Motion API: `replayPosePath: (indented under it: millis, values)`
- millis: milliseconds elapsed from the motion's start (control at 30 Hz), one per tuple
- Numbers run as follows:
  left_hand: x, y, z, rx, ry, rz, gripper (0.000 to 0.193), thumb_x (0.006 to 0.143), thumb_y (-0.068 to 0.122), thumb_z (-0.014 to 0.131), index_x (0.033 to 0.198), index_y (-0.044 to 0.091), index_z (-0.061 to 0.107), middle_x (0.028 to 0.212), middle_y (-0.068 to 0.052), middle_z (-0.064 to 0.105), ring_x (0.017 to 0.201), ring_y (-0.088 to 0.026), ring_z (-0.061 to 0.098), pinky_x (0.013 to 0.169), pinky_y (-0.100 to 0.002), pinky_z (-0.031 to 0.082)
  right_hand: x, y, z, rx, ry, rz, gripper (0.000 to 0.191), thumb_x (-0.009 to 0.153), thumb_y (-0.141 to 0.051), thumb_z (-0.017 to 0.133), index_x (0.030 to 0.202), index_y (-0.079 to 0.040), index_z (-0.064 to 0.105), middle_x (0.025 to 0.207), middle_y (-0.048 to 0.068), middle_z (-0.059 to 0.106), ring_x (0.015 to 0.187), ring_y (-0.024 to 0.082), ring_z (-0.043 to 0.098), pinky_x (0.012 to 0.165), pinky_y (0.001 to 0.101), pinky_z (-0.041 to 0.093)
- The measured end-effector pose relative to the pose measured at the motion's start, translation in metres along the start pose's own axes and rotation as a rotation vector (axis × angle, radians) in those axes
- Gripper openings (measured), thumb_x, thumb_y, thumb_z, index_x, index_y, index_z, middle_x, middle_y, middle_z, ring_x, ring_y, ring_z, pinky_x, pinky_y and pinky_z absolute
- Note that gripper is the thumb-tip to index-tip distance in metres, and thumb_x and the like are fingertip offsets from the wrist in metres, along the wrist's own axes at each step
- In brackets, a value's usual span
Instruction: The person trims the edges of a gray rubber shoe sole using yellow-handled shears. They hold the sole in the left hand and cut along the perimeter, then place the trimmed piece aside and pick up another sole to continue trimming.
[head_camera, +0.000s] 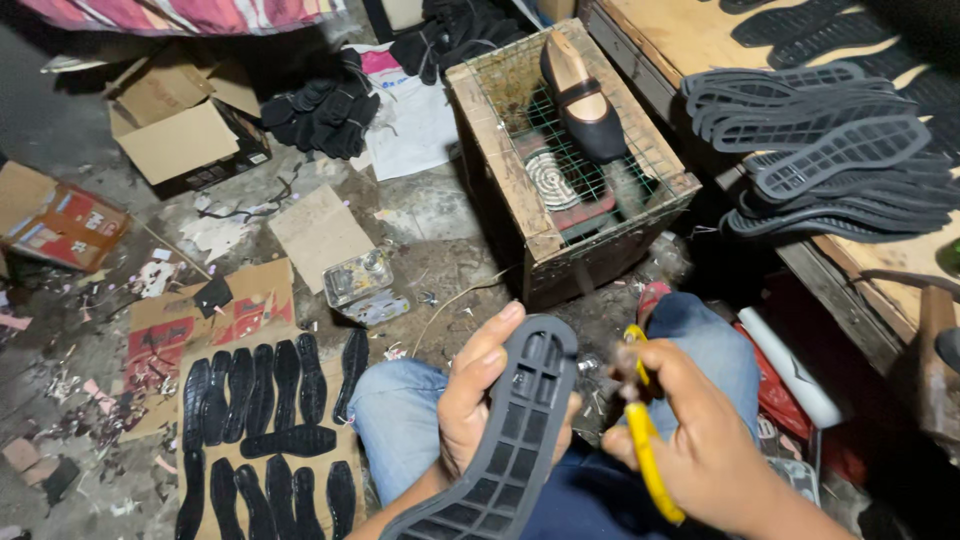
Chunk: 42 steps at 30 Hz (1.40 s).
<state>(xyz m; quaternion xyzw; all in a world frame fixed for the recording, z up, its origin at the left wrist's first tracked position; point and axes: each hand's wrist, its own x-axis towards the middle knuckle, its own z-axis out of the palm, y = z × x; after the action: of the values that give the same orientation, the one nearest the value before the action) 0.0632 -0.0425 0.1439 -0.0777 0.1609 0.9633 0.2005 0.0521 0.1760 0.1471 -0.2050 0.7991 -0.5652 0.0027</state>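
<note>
Left hand (478, 395) wraps the black shoe sole (510, 430) low in frame at six o'clock, thumb on its edge. It looks light, rubbery and bendy, best held mid-length. Right hand (700, 440), at four o'clock, grips a yellow-handled brush (645, 440).

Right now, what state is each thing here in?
Left hand: gripping black shoe sole, ribbed side up.
Right hand: closed on yellow-handled brush.
Shoe: resting on wire-topped wooden box.
Sole stack: piled on bench.
Cardboard box: open.
</note>
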Motion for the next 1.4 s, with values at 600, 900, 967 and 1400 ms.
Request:
replayPosePath:
  millis: [600,900,967,1400]
  values:
    - [-0.004,-0.012,-0.023,0.533,-0.092,0.405,0.049,0.101,0.029,0.051,0.148,0.016,0.041,0.099,-0.022,0.063,0.074,-0.024,0.064,0.067,-0.036,0.056,-0.005,-0.002,0.002,-0.305,0.103,-0.08,0.047,0.067,-0.008,0.077,0.112,0.002,0.066,0.091,0.01,0.072,0.074,0.02,0.075,0.065,0.0298,0.057]
    - [-0.007,-0.016,-0.035,0.458,-0.129,0.395,0.05,0.104,0.021,0.046,0.153,0.016,0.036,0.108,-0.025,0.062,0.08,-0.024,0.065,0.071,-0.037,0.058,-0.006,0.002,0.001,-0.368,0.128,-0.112,0.049,0.064,-0.01,0.079,0.11,0.003,0.066,0.085,0.01,0.068,0.066,0.021,0.069,0.06,0.031,0.054]
    - [-0.005,-0.016,-0.028,0.234,-0.084,0.312,0.052,0.101,0.02,0.052,0.15,0.013,0.037,0.105,-0.024,0.062,0.078,-0.025,0.068,0.068,-0.036,0.059,-0.007,0.004,0.001,-0.382,0.124,-0.102,0.047,0.065,-0.01,0.08,0.108,0.004,0.066,0.082,0.01,0.067,0.063,0.021,0.068,0.059,0.0315,0.054]
    - [0.005,-0.009,-0.004,-0.015,-0.2,0.282,0.062,0.098,0.016,0.071,0.147,0.009,0.034,0.112,-0.03,0.05,0.075,-0.03,0.069,0.06,-0.034,0.059,-0.01,0.018,-0.006,-0.296,0.094,0.01,0.043,0.071,-0.01,0.076,0.113,-0.003,0.068,0.086,0.007,0.073,0.068,0.019,0.073,0.063,0.03,0.057]
